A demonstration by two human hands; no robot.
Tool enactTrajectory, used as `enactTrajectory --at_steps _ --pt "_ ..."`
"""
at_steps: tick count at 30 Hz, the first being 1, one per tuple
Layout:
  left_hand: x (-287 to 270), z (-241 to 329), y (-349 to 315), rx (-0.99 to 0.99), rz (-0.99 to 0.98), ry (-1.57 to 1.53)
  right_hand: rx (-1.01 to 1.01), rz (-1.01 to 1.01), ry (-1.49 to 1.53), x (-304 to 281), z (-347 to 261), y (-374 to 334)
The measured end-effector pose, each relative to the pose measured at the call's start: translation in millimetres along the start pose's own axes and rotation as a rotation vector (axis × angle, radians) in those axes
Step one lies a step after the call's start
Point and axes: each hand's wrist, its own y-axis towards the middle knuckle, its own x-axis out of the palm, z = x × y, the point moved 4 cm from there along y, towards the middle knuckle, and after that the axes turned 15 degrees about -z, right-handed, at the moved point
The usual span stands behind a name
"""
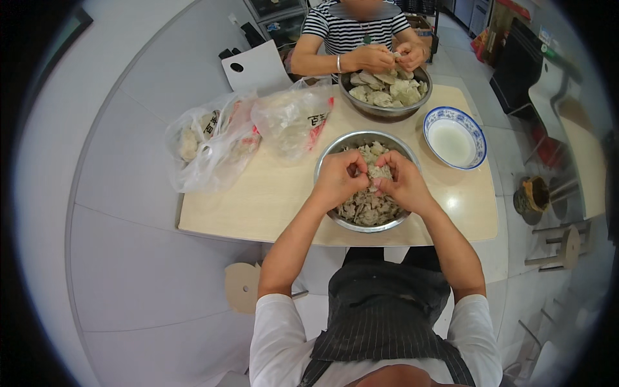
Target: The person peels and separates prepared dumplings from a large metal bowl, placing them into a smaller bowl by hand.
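A steel bowl in front of me holds many small, torn, greyish-beige pieces of food that look like mushroom. Above it my left hand is closed, thumb and fingers pinched together. My right hand pinches close beside it, over the same bowl. Between the fingertips is a small pale piece that looks like mushroom; its outline is partly hidden by the fingers. Both wrists pass over the bowl's near rim.
Across the table a person in a striped shirt handles larger pale pieces over a second steel bowl. A blue-and-white bowl of cloudy liquid stands at the right. Two plastic bags lie at the left. A stool is below.
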Motion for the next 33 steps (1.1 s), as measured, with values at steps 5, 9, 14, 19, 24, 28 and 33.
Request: enactTrajectory --at_steps 5,9,14,19,24,28,33 --pt "-1 2 0 0.096 0.135 0.138 -0.034 0.021 0.084 3 2 3" --pt "-4 5 2 0.129 0.208 0.191 0.002 -0.009 0.070 4 0 5" --pt "-3 -3 3 0.112 0.224 0.181 -0.023 0.001 0.106 4 7 4" --pt "-4 -7 2 0.075 0.242 0.172 0.036 0.014 0.150 6 10 2" --pt "-17 -23 -2 0.076 0.378 0.169 0.029 0.042 0.271 3 11 -6" --pt "-26 -11 -7 0.039 0.183 0.134 -0.001 0.064 0.320 -5 3 -8" --pt "-2 8 -1 0.022 -0.063 -0.189 -0.040 0.005 0.390 1 6 0"
